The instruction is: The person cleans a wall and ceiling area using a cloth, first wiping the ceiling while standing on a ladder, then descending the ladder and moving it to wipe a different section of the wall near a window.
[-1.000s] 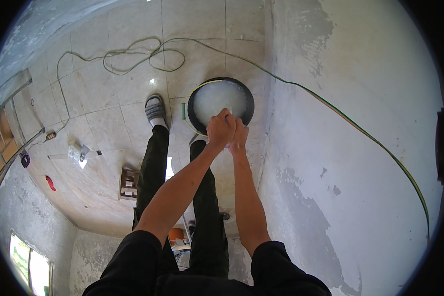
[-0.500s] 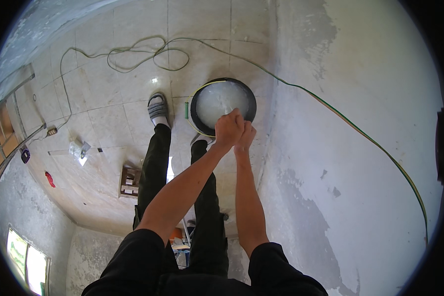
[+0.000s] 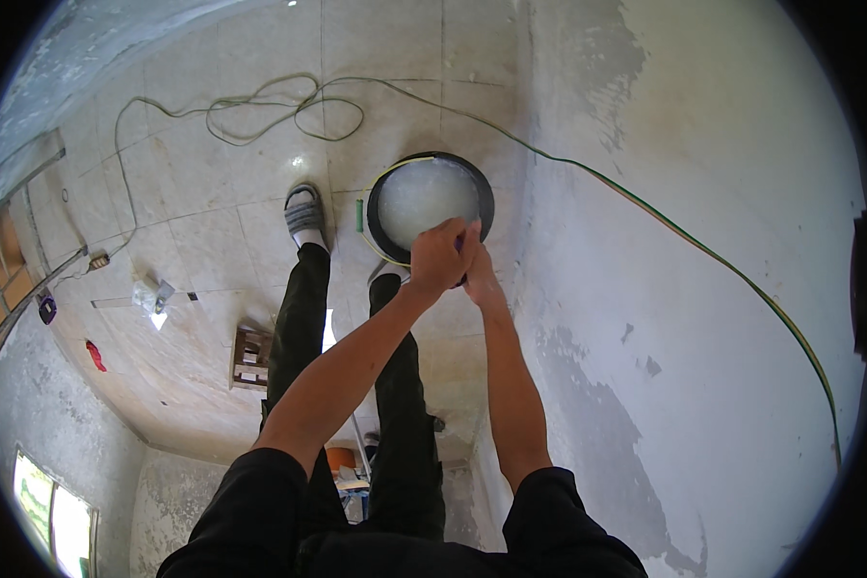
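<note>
One purple item [image 3: 460,282], mostly hidden, clasped between closed left hand [image 3: 437,256] and right hand [image 3: 481,266] over the black bucket's [image 3: 486,197] near edge; probably soft, slippery, best gripped at both ends.

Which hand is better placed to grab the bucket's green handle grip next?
Probably the left hand: the green grip sits at the left side of the bucket, and the right hand is farther across.
</note>
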Demonstrator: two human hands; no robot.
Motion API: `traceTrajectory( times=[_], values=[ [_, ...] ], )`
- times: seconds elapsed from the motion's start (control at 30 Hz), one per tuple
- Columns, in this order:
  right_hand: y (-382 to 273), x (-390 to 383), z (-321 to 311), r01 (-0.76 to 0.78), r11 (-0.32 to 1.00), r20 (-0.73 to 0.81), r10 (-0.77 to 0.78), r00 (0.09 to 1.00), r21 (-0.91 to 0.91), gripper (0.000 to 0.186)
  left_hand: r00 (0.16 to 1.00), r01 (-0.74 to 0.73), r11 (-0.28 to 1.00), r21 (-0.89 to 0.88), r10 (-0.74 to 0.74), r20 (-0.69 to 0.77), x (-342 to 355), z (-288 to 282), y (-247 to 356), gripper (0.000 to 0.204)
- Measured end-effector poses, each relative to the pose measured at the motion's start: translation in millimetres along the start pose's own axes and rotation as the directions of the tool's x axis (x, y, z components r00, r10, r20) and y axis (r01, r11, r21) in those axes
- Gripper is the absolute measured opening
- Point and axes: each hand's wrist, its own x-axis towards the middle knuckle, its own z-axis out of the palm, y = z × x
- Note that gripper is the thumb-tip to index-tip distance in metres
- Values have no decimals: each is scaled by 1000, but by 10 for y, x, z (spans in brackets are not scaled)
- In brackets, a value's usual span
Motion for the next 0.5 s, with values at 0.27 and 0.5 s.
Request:
traceTrajectory(
  times=[0.27,0.5],
  values=[
    [186,118,359,47,898,-369,-227,901,-438,36,822,542,839,-53,-542,-177,132,56,-174,53],
    [-106,-94,625,241,756,-243,-467,850,-608,30,658,671,728,-140,-672,-341,143,142,-493,55]
  ],
)
